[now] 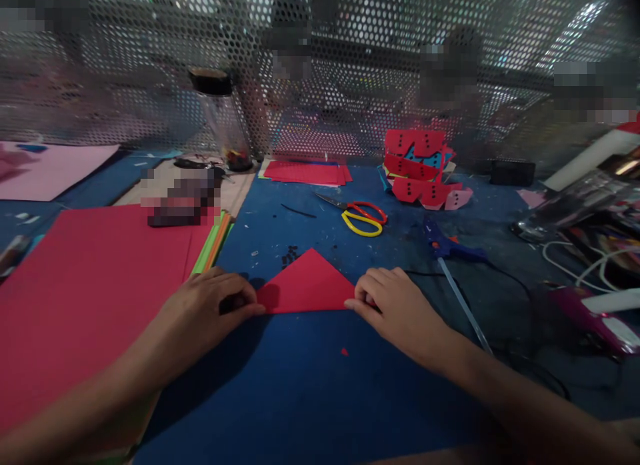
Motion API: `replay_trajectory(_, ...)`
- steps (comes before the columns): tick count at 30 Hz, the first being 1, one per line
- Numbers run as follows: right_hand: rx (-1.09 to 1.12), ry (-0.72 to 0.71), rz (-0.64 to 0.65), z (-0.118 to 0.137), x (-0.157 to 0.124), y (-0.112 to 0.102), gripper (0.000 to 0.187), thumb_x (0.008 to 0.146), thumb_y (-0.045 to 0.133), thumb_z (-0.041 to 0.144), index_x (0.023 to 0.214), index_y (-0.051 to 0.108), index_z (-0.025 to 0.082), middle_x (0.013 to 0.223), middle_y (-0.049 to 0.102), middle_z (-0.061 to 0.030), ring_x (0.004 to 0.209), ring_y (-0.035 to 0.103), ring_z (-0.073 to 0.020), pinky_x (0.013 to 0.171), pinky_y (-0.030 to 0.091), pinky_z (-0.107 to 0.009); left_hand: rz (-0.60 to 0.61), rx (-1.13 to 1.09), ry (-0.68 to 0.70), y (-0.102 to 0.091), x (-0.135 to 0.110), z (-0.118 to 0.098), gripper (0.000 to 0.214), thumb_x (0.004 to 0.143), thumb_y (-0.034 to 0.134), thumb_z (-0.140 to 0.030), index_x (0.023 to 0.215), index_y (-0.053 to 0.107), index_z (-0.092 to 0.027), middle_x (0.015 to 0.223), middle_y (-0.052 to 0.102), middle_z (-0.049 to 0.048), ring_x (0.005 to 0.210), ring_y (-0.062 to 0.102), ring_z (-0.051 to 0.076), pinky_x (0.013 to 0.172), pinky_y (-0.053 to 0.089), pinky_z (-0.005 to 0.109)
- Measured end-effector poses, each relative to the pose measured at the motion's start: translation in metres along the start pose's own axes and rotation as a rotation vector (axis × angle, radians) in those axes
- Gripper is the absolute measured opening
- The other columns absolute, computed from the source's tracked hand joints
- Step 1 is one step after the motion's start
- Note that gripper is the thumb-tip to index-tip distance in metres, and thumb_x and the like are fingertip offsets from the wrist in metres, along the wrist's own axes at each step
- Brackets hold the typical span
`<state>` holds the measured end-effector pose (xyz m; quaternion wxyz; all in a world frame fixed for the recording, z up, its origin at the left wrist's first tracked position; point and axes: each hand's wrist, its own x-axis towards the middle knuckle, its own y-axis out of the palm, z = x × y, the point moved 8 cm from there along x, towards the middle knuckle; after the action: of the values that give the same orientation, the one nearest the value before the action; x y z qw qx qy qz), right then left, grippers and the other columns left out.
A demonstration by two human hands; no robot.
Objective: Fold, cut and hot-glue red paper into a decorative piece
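Observation:
A red sheet of paper [309,285], folded to a triangle, lies on the blue table [300,398] with its peak pointing away from me. My left hand [220,295] pinches its left corner between thumb and curled fingers. At the opposite corner my right hand [383,295] grips the paper the same way, thumb along the near folded edge. Small black paper bits [290,255] lie just beyond the triangle's left slope. A tiny red scrap [345,351] rests on the near side of the fold.
Scissors [363,218] with red and yellow handles lie beyond the paper. A blue glue gun [450,245] with its cord is at right. Large red sheets [100,285] cover the left. Folded red pieces [420,171], a lidded jar [225,125] and a perforated metal panel [340,85] stand behind.

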<state>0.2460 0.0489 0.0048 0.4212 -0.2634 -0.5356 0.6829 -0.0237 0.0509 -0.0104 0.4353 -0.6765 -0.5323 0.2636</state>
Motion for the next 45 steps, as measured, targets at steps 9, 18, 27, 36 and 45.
replay_trajectory(9,0.029,0.029,0.004,-0.005,0.0,-0.003,0.02,0.097,0.069,0.03,0.083,0.059,0.022,0.084,0.066,0.002,0.079,0.058,-0.0175,0.075,0.032,-0.034,0.053,0.05,-0.035,-0.003,0.001,0.001,0.03,0.09,0.065,-0.055,0.083,0.072,-0.027,0.085,0.071,0.0022,0.084,0.065,0.024,0.073,0.05,0.037)
replay_trajectory(18,0.032,0.041,0.046,-0.006,-0.001,-0.003,0.015,0.098,0.065,0.026,0.084,0.059,0.022,0.087,0.067,0.0014,0.083,0.059,-0.018,0.075,0.034,-0.034,0.054,0.028,-0.013,-0.007,0.003,0.008,0.025,0.088,0.069,-0.052,0.08,0.072,-0.029,0.083,0.072,0.0031,0.079,0.065,0.024,0.068,0.049,0.035)
replay_trajectory(27,0.017,0.019,0.067,-0.006,-0.003,-0.005,0.012,0.096,0.063,0.019,0.085,0.059,0.022,0.089,0.067,0.0006,0.084,0.061,-0.018,0.076,0.037,-0.034,0.053,0.054,0.025,-0.011,0.005,0.009,0.02,0.087,0.07,-0.047,0.079,0.07,-0.028,0.077,0.07,0.0012,0.073,0.066,0.022,0.061,0.048,0.03)
replay_trajectory(36,0.002,-0.003,0.075,-0.008,-0.006,-0.008,0.01,0.093,0.059,0.013,0.088,0.06,0.022,0.093,0.066,-0.0009,0.086,0.059,-0.0189,0.078,0.038,-0.035,0.106,0.147,0.013,-0.018,0.003,0.001,0.015,0.092,0.069,-0.038,0.086,0.072,-0.025,0.081,0.07,-0.0042,0.077,0.067,0.018,0.066,0.052,0.026)
replay_trajectory(45,0.012,-0.001,0.118,-0.009,-0.007,-0.011,0.016,0.091,0.058,0.007,0.092,0.062,0.022,0.098,0.066,-0.0013,0.092,0.059,-0.0203,0.081,0.037,-0.036,0.114,0.131,0.018,-0.018,0.003,0.004,0.014,0.091,0.067,-0.035,0.087,0.072,-0.022,0.081,0.07,-0.0039,0.072,0.067,0.015,0.06,0.049,0.022)
